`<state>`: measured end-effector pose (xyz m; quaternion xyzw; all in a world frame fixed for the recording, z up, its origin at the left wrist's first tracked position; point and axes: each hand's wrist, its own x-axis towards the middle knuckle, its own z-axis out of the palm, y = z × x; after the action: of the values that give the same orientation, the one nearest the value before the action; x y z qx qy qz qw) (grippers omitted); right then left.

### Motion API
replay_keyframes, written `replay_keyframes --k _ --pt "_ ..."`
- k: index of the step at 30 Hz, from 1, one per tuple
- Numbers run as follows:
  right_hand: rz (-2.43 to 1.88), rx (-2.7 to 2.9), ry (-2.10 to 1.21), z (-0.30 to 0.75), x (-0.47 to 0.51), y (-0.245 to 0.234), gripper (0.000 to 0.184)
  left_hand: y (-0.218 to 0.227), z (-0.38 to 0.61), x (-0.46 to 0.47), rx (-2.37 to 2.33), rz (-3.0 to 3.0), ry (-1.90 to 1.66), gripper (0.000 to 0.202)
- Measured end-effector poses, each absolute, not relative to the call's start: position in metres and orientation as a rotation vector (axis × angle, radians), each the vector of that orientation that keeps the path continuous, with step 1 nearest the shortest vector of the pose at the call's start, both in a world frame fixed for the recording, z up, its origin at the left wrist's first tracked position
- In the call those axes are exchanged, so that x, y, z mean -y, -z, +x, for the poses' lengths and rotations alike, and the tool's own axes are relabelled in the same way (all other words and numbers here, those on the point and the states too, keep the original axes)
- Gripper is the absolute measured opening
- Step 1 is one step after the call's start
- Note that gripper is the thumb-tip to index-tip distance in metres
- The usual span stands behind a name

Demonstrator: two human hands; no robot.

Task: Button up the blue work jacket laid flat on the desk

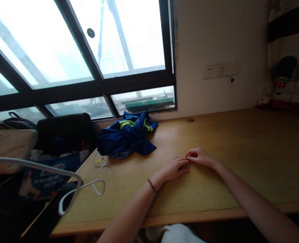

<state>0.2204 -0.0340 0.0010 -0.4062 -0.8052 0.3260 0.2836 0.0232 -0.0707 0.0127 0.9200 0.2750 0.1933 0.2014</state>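
My left hand (174, 168) rests low over the wooden table (215, 189), fingers stretched out and a little apart. A dark bracelet (152, 186) circles that wrist. Meeting its fingertips from the right is my right hand (200, 157), with thumb and fingers curled together in a pinch. Whatever may lie between those right fingertips is too small to make out. Beyond the hands, to the left, a crumpled dark blue garment (129, 136) with bright yellow-green stripes lies near the table's left edge, apart from both hands.
A white cable (99, 180) loops over the table's left side. Past that edge stand a black chair (65, 133) and a blue printed bag (50, 179). A window (129, 44) and a wall socket panel (221, 70) are behind the table; a patterned curtain (288, 50) hangs at right.
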Motion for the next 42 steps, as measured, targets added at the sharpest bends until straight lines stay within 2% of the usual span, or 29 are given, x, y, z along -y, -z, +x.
replay_keyframes --k 42 --pt "-1.091 2.166 -0.92 0.2216 0.0315 -0.0001 0.027 -0.0103 0.022 0.069 -0.757 2.599 -0.542 0.037"
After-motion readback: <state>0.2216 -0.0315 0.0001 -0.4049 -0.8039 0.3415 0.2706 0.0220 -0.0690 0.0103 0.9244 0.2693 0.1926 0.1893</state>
